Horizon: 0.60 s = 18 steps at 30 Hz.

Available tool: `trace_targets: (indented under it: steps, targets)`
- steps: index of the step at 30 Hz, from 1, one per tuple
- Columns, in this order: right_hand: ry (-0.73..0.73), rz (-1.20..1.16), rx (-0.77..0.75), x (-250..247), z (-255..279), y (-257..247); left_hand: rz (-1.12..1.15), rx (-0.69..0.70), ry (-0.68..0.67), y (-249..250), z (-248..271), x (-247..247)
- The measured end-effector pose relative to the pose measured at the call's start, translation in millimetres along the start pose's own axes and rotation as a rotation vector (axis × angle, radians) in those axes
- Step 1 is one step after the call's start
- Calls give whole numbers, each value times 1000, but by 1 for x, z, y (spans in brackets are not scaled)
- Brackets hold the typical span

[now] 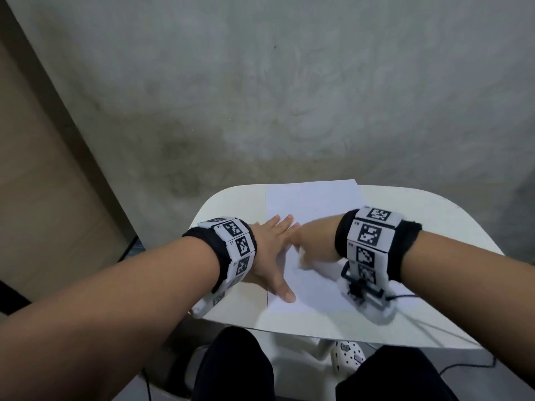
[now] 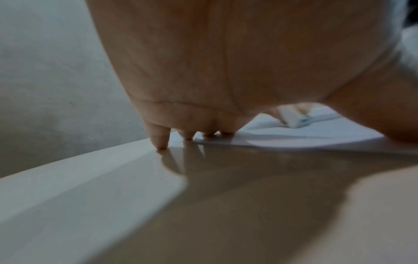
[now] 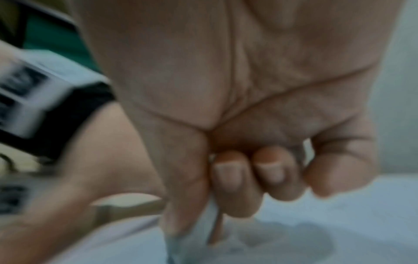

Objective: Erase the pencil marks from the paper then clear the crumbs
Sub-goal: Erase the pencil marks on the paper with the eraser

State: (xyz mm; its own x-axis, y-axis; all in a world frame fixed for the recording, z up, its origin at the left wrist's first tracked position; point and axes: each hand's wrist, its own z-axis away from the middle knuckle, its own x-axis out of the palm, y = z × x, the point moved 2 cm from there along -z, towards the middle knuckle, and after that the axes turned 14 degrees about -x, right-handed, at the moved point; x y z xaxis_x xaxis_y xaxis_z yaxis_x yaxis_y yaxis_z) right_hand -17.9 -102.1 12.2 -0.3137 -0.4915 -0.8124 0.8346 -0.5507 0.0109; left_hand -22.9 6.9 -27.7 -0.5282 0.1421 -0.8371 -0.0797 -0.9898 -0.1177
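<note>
A white sheet of paper (image 1: pixel 312 204) lies on a small white table (image 1: pixel 419 215). My left hand (image 1: pixel 272 247) lies flat with its fingers spread, pressing on the sheet's left edge; in the left wrist view its fingertips (image 2: pixel 161 142) touch the table and the paper (image 2: pixel 294 135). My right hand (image 1: pixel 307 241), blurred by motion, is on the middle of the sheet beside the left fingers. It grips a white eraser (image 2: pixel 298 119) with a bluish sleeve, pressed on the paper. In the right wrist view its fingers (image 3: pixel 248 175) are curled. A tiny dark speck (image 1: pixel 315 210) shows on the sheet.
The table has rounded corners, and grey concrete floor lies beyond it. A brown panel (image 1: pixel 43 169) stands at the left. A thin black cable (image 1: pixel 405 298) runs off my right wrist. My dark-clad knees and a spotted white shoe (image 1: pixel 347 357) are under the near edge.
</note>
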Motion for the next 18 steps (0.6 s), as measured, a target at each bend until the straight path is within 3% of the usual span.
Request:
trace_targets:
  steps: [2,6,9,11,18]
  targets:
    - [53,2,34,-2,-2,4,-13,-1,-10,0,0,-1]
    - [61,-23,-41,-1,0,-15,52,-20,25,3,7,-2]
    - [-68,17,101,-3,-13,8,25,36,25,0,-2,2]
    - [-71,15,162,-3,-17,16,7,36,19,-4,-4,4]
    - [33,11,106,-1,-6,12,-17,6,29,-24,2,13]
